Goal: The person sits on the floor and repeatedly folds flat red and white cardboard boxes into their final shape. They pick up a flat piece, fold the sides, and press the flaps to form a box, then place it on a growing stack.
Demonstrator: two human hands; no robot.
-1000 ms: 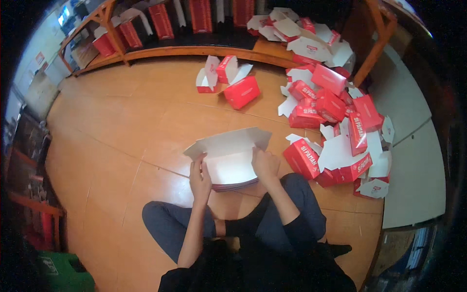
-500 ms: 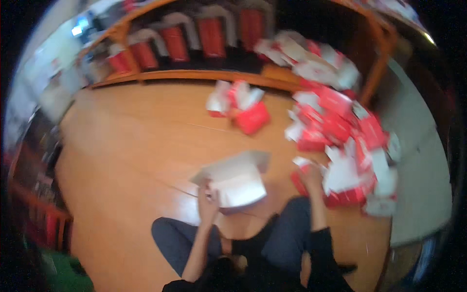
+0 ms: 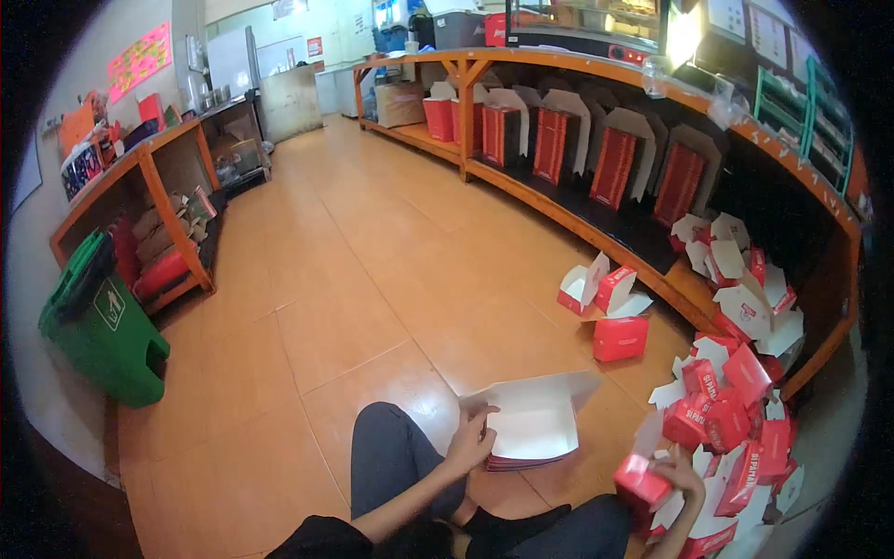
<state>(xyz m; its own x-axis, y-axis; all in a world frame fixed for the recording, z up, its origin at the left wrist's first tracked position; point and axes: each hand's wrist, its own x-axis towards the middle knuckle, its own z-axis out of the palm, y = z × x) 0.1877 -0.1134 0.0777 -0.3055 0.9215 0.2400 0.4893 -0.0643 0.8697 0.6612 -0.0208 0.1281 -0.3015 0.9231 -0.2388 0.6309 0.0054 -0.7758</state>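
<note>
My left hand (image 3: 468, 442) is at the left edge of a stack of flat carton blanks (image 3: 535, 430), its fingers curled on the top blank's edge. The top blank shows its white inside, with a flap standing up at the back; red edges show beneath it. At the lower right my right hand (image 3: 683, 477) is closed on a small red carton (image 3: 643, 479) with a raised white flap. That carton is at the near side of a heap of folded red cartons (image 3: 717, 410). My bent legs (image 3: 396, 456) are on either side below the stack.
A few red cartons (image 3: 620, 337) sit apart on the tiled floor (image 3: 372, 242). Along the right runs a wooden counter (image 3: 568, 210) with rows of red boxes and more loose cartons on its lower shelf. A green bin (image 3: 107, 321) and wooden shelf (image 3: 177, 233) stand at left.
My view has turned left and lifted, so the counter now runs along the right. My left hand stays at the stack; my right hand still has the red carton beside the heap.
</note>
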